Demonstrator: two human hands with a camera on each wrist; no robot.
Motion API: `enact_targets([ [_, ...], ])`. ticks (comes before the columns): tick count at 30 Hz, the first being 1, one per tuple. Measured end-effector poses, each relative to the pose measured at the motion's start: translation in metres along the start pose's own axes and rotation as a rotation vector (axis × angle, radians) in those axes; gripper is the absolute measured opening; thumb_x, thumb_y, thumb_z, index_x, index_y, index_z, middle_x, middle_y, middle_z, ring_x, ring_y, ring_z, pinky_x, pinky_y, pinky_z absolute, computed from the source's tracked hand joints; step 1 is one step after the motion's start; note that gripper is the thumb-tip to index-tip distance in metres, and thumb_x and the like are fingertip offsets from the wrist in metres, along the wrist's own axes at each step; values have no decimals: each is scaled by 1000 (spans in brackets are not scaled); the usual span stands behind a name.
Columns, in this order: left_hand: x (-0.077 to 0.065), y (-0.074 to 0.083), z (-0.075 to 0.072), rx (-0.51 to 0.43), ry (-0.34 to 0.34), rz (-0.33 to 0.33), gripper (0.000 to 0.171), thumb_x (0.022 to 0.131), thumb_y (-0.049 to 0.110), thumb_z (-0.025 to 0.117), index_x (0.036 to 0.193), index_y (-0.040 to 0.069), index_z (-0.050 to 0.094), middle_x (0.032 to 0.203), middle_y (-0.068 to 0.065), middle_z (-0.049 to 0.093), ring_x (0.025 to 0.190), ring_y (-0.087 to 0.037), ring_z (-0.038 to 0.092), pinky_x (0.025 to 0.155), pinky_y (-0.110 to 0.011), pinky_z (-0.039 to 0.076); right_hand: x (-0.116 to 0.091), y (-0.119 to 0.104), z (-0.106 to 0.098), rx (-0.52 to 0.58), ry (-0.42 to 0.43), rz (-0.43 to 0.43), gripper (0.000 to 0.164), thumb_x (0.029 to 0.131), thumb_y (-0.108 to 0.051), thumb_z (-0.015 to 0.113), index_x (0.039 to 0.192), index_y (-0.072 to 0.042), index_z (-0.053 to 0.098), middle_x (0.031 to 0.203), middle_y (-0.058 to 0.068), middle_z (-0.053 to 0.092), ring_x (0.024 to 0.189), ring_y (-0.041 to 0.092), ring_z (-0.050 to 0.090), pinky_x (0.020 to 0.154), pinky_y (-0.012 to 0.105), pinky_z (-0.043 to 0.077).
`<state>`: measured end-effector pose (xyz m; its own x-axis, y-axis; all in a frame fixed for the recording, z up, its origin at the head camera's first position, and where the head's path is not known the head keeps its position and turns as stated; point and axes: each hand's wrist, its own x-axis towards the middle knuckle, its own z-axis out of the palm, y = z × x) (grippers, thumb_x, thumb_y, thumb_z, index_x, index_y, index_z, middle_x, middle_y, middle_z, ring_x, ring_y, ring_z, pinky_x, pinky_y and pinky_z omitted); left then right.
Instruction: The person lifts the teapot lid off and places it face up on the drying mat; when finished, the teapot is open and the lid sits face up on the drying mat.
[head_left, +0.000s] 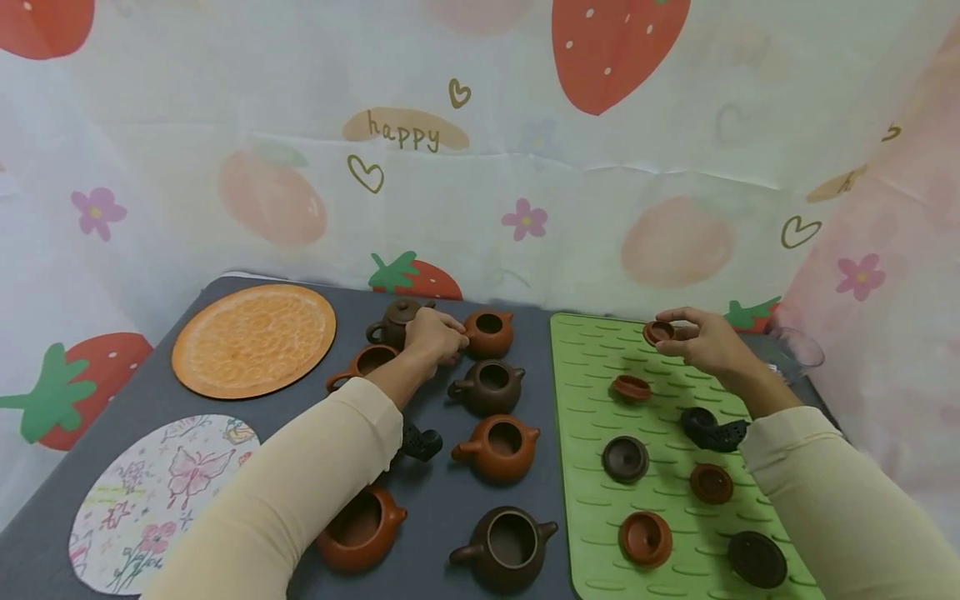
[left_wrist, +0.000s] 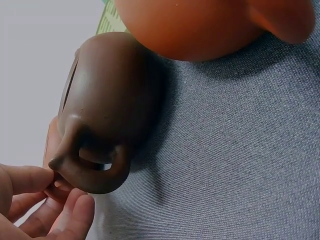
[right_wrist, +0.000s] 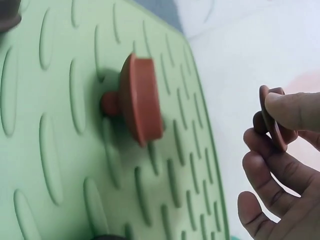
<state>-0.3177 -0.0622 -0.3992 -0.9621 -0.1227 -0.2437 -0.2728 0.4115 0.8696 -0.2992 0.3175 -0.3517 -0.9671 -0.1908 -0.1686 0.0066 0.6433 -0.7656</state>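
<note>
In the head view my left hand (head_left: 437, 337) is at the handle side of a reddish-orange lidless teapot (head_left: 489, 333) in the back row. The left wrist view shows its thumb and fingers pinching that handle, partly hidden behind a dark brown teapot (left_wrist: 110, 85). Over the far part of a green ribbed mat (head_left: 592, 333), my right hand (head_left: 705, 337) pinches a small reddish-brown teapot lid (right_wrist: 272, 120) between thumb and fingers, the lid held on edge. Another reddish lid (right_wrist: 142, 100) lies knob-down on the mat below it.
Several lidless teapots stand in front, among them a dark one (head_left: 512, 546). A lidded dark teapot (head_left: 397, 321) is behind the left wrist. Lids and a black curved piece (head_left: 712, 429) lie on the mat. An orange round mat (head_left: 255, 342) and a drawn-on disc (head_left: 157, 500) lie left.
</note>
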Motion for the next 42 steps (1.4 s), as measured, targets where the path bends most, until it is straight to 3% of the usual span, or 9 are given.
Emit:
enact_targets([
  [14, 2, 0, 0, 6, 5, -1, 4, 88, 9, 72, 88, 9, 76, 97, -9, 64, 74, -24, 63, 68, -40, 55, 1, 34, -4, -78, -39, 117, 54, 95, -13, 63, 141, 4, 40, 133, 39, 37, 101, 40, 50, 72, 44, 44],
  [20, 1, 0, 0, 0, 4, -5, 4, 88, 9, 72, 87, 9, 76, 97, -9, 64, 73, -24, 63, 68, -40, 55, 1, 46, -4, -136, -31, 118, 53, 93, -8, 64, 137, 10, 42, 128, 42, 42, 110, 49, 50, 78, 46, 48],
  [29, 1, 0, 1, 6, 7, 0, 4, 88, 10, 72, 89, 8, 75, 95, -9, 64, 71, -24, 65, 67, -40, 55, 0, 57, -4, -279, -20, 82, 46, 89, -2, 65, 129, 15, 47, 109, 36, 54, 88, 36, 57, 64, 37, 45],
  [39, 0, -1, 1, -23, -1, 5, 4, 88, 6, 71, 90, 9, 74, 99, -9, 63, 74, -24, 63, 67, -39, 55, -2, 60, -2, -336, -7, 65, 56, 87, -5, 67, 133, 15, 41, 121, 41, 44, 97, 46, 53, 70, 46, 46],
  [42, -2, 0, 0, -11, 5, 13, 4, 87, 6, 72, 89, 9, 74, 100, -9, 62, 76, -25, 62, 68, -40, 55, -3, 59, -3, -313, -12, 81, 59, 88, -7, 67, 135, 14, 38, 122, 41, 42, 93, 43, 53, 70, 46, 45],
])
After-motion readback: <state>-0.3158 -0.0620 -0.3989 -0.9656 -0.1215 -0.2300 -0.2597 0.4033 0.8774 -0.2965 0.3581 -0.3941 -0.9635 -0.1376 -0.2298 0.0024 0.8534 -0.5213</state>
